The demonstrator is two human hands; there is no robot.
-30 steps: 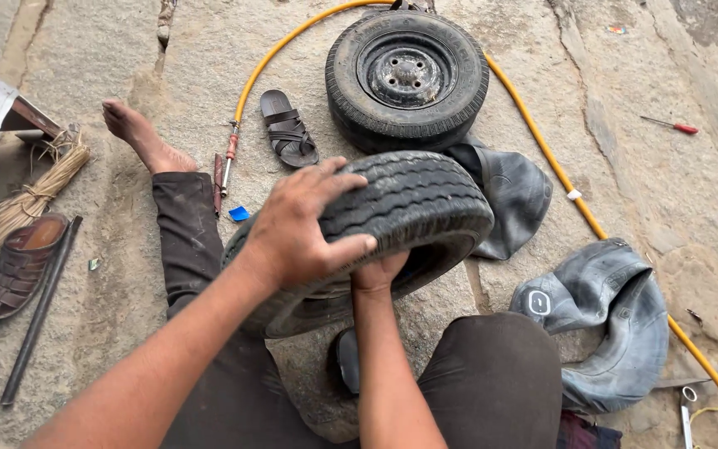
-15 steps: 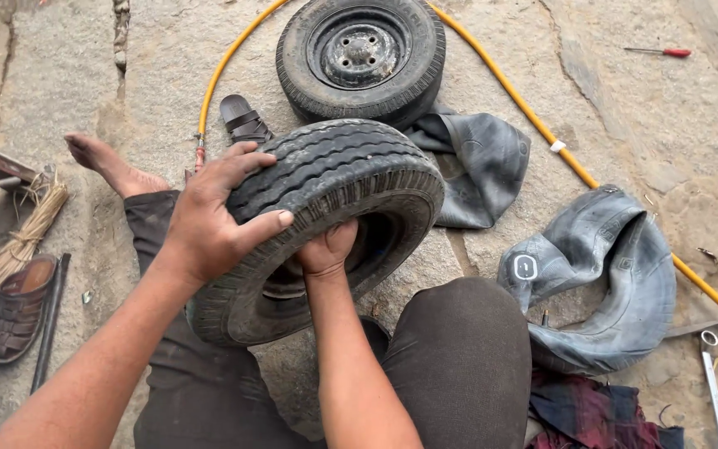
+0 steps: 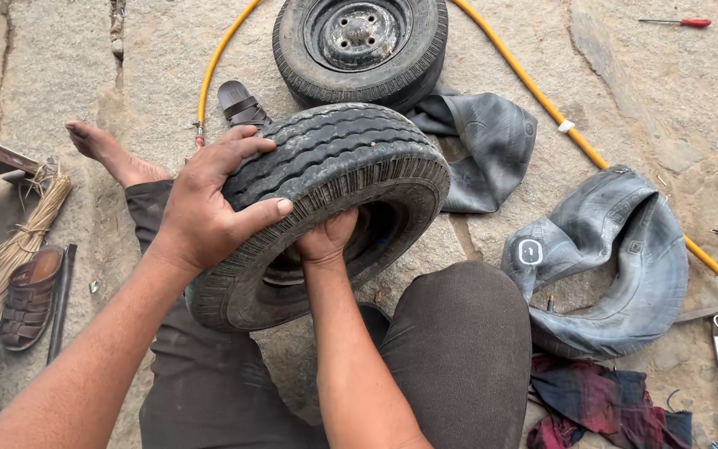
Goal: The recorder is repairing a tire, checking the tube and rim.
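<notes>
Two hands on tyre: left grip over tread, right grip inside.

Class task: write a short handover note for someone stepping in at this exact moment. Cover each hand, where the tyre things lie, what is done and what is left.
Left hand: grip over the tread of the bare tyre, held upright above the lap.
Right hand: fingers inside the tyre's opening.
Nearby: wheel lying flat ahead; inner tubes and on the ground to the right; yellow hose; screwdriver far right.
Done: the held tyre has no rim in it.
Left: nothing fitted into it yet.

Stone floor bears a wheel, inner tubes, yellow hose, sandals.
</notes>
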